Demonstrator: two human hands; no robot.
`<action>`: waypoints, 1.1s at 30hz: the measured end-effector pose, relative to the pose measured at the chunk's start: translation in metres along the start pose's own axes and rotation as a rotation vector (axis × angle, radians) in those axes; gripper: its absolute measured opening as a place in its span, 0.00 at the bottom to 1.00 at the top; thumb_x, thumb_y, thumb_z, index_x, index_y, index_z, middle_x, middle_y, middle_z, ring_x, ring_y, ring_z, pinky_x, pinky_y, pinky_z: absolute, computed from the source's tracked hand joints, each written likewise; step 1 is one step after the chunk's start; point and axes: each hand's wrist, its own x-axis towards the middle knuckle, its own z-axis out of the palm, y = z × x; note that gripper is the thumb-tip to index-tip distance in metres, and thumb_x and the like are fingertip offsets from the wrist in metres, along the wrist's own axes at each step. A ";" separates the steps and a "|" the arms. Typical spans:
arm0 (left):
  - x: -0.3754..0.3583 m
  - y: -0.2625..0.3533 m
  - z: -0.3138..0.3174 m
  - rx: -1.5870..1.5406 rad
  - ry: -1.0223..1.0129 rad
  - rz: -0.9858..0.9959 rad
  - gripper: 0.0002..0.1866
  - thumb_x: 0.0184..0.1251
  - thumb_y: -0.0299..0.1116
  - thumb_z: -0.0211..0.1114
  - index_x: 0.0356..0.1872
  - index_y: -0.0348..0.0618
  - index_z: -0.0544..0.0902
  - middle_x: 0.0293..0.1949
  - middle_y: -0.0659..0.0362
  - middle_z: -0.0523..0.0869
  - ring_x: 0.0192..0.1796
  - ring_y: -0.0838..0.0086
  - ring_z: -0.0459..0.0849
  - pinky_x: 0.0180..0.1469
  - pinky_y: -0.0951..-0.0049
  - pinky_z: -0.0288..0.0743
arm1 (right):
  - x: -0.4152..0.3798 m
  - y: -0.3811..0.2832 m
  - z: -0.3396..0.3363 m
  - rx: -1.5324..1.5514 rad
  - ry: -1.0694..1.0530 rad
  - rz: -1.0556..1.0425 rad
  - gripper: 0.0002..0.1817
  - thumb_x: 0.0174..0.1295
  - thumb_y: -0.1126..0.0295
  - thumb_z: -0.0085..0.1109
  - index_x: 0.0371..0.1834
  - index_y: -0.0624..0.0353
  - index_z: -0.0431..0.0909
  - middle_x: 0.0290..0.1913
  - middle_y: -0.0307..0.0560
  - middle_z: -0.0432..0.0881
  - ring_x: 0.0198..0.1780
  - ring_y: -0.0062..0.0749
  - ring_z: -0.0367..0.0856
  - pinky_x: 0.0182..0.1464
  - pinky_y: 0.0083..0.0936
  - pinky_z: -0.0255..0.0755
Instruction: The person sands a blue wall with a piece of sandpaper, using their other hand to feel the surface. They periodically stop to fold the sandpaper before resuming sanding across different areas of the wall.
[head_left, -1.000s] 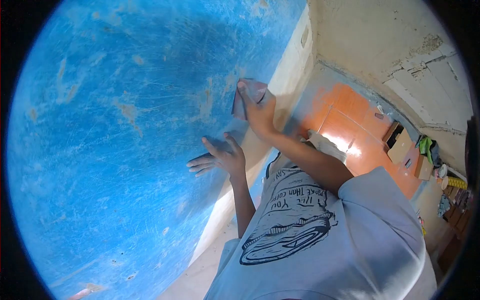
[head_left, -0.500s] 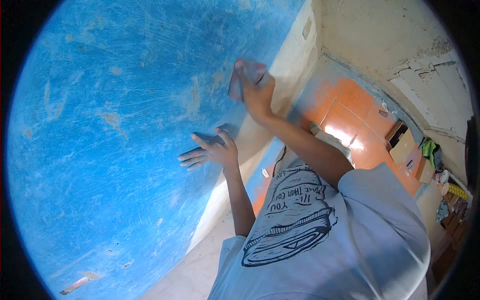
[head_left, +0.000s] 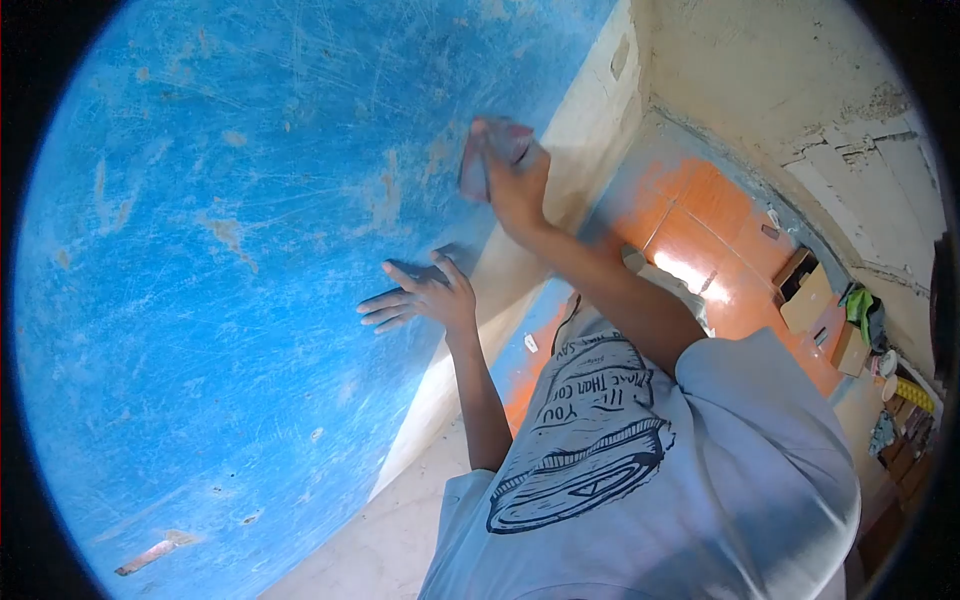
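In the head view, my right hand (head_left: 515, 180) grips a reddish-grey sheet of sandpaper (head_left: 476, 172) and holds it against the blue wall (head_left: 250, 340), near the edge of the blue paint. Motion blurs the sheet and my fingertips a little. Lower down the same wall, my left hand (head_left: 430, 298) rests with its fingers spread and nothing in it. Scratches and pale, worn patches cover the blue surface.
An off-white band (head_left: 570, 150) borders the blue paint. Below is an orange tiled floor (head_left: 690, 215) with greyish dust on it. Along the right wall stand an open cardboard box (head_left: 805, 300), a green cloth (head_left: 857, 302) and assorted clutter.
The view has shifted very slightly. My right hand keeps the sandpaper at nearly the same spot on the wall, and my left hand stays in place.
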 end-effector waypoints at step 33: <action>-0.002 -0.003 0.009 -0.015 -0.009 -0.025 0.48 0.74 0.66 0.52 0.87 0.64 0.43 0.76 0.18 0.19 0.74 0.12 0.16 0.59 0.06 0.18 | -0.013 0.025 0.000 -0.049 -0.009 -0.140 0.15 0.71 0.59 0.71 0.48 0.62 0.87 0.40 0.40 0.89 0.42 0.21 0.83 0.46 0.26 0.76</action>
